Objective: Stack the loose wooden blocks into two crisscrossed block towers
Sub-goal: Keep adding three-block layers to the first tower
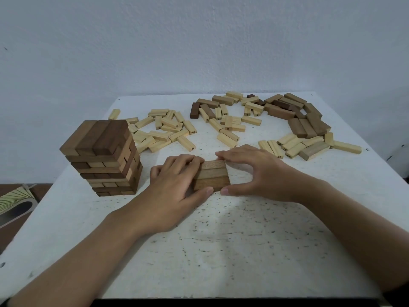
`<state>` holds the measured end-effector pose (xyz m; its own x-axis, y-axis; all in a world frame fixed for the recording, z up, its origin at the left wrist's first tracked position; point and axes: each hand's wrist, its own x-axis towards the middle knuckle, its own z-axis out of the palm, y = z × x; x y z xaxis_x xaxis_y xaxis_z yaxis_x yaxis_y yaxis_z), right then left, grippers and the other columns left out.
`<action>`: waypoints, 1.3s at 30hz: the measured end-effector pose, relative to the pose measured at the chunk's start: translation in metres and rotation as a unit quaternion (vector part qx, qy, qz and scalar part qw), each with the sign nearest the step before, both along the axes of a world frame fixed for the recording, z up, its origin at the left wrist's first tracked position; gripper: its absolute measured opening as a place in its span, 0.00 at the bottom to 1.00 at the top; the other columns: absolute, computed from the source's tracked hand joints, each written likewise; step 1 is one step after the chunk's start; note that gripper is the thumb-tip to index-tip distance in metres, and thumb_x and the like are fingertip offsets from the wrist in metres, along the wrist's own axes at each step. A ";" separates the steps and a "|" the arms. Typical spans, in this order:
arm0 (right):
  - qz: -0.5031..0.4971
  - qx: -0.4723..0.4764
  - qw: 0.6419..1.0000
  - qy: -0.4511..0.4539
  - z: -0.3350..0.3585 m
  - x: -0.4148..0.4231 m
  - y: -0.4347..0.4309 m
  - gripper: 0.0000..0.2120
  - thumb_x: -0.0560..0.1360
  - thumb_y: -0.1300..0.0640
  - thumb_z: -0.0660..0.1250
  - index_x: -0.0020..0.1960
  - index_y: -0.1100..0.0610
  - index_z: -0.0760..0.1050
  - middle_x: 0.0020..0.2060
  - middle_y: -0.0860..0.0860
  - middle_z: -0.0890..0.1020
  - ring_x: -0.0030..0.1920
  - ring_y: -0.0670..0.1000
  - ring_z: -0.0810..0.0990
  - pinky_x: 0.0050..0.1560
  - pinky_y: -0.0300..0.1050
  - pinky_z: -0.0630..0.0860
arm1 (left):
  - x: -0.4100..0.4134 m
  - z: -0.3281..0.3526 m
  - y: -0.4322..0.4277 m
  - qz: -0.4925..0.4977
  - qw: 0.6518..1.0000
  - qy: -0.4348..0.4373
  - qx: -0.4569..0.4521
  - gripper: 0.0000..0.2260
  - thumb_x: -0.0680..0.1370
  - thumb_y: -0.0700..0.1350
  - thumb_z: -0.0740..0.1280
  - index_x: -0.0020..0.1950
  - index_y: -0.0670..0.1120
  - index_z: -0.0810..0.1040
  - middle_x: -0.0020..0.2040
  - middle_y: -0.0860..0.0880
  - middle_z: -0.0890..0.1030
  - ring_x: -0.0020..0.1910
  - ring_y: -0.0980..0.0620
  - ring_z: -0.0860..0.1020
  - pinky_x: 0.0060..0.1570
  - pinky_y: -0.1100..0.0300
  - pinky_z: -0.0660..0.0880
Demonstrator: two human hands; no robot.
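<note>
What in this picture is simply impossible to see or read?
Only the head view is given:
- The left end of the row of three blocks is covered by the left hand.
- The back and left faces of the tower are hidden by the tower itself.
- The numbers on the pale loose blocks are mostly too small to read.
- The striped thing on the floor is cut off by the left edge.

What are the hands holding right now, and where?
Both grip the row of three brown blocks on the table: left hand over its left end, right hand pinching its far and near edges.
</note>
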<state>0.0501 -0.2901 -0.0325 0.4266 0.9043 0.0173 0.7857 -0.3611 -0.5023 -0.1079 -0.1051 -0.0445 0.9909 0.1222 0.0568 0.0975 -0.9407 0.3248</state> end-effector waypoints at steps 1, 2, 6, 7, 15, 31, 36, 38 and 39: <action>-0.001 0.002 1.000 0.002 0.000 0.001 0.000 0.40 0.70 0.35 0.72 0.78 0.42 0.63 0.72 0.37 0.69 0.67 0.30 0.58 0.74 0.44 0.57 | 0.000 0.002 0.001 0.002 1.000 0.003 -0.012 0.32 0.79 0.70 0.49 0.79 0.56 0.57 0.70 0.62 0.59 0.71 0.63 0.54 0.69 0.55 0.55; -0.001 0.002 1.000 0.005 0.000 0.001 0.000 0.40 0.70 0.35 0.73 0.78 0.42 0.64 0.72 0.36 0.69 0.66 0.29 0.58 0.73 0.44 0.57 | -0.001 0.004 0.001 0.004 1.000 0.011 -0.025 0.32 0.80 0.70 0.52 0.81 0.57 0.54 0.69 0.63 0.58 0.68 0.66 0.52 0.69 0.56 0.54; -0.004 -0.001 1.000 0.018 -0.001 0.001 -0.001 0.39 0.70 0.36 0.73 0.77 0.40 0.63 0.68 0.32 0.67 0.60 0.20 0.57 0.70 0.40 0.54 | -0.004 0.009 0.001 0.013 0.997 0.019 -0.069 0.37 0.78 0.67 0.60 0.82 0.58 0.47 0.68 0.66 0.55 0.59 0.72 0.49 0.65 0.60 0.53; -0.004 -0.001 1.000 0.019 -0.001 0.001 -0.001 0.39 0.70 0.36 0.73 0.77 0.40 0.63 0.66 0.31 0.66 0.59 0.17 0.55 0.69 0.39 0.54 | -0.005 0.009 0.001 0.014 0.997 0.013 -0.075 0.37 0.78 0.66 0.60 0.82 0.58 0.49 0.70 0.65 0.56 0.59 0.72 0.50 0.65 0.60 0.54; -0.006 0.000 1.000 0.016 -0.002 0.001 -0.001 0.40 0.70 0.36 0.73 0.77 0.40 0.63 0.65 0.31 0.66 0.59 0.18 0.56 0.68 0.38 0.54 | -0.002 0.006 0.005 0.044 0.995 0.011 -0.091 0.37 0.73 0.70 0.62 0.79 0.57 0.60 0.67 0.62 0.60 0.64 0.62 0.58 0.65 0.56 0.63; 0.013 -0.006 1.000 -0.004 -0.005 0.014 -0.002 0.36 0.65 0.30 0.74 0.70 0.39 0.70 0.61 0.33 0.66 0.64 0.32 0.60 0.58 0.31 0.60 | -0.002 0.010 0.010 0.013 0.995 0.034 -0.092 0.33 0.73 0.72 0.63 0.74 0.60 0.64 0.64 0.63 0.62 0.64 0.56 0.62 0.57 0.59 0.66; 0.032 -0.012 0.999 -0.024 -0.007 0.016 -0.001 0.35 0.66 0.30 0.73 0.69 0.42 0.71 0.60 0.33 0.67 0.63 0.34 0.60 0.57 0.32 0.60 | -0.002 0.013 0.009 -0.009 0.996 0.027 -0.086 0.32 0.74 0.69 0.64 0.74 0.58 0.65 0.63 0.62 0.63 0.59 0.74 0.56 0.57 0.68 0.61; 0.034 -0.008 0.999 -0.029 -0.007 0.016 0.000 0.35 0.67 0.30 0.73 0.69 0.43 0.72 0.59 0.33 0.67 0.63 0.36 0.61 0.58 0.33 0.61 | -0.001 0.014 0.009 -0.007 0.996 0.033 -0.085 0.32 0.73 0.69 0.64 0.74 0.58 0.64 0.63 0.62 0.63 0.57 0.68 0.58 0.57 0.67 0.62; 0.033 -0.005 0.999 -0.030 -0.007 0.015 -0.001 0.34 0.67 0.30 0.73 0.68 0.43 0.72 0.59 0.34 0.68 0.63 0.36 0.61 0.58 0.33 0.61 | 0.000 0.014 0.009 -0.005 0.996 0.035 -0.083 0.33 0.73 0.69 0.64 0.75 0.58 0.64 0.63 0.62 0.63 0.58 0.65 0.58 0.57 0.65 0.62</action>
<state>0.0652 -0.2907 -0.0398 0.3637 0.9310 0.0320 0.8371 -0.3115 -0.4497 -0.1084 -0.0958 -0.0302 0.9929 0.1144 -0.0318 0.1159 -0.8753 0.4696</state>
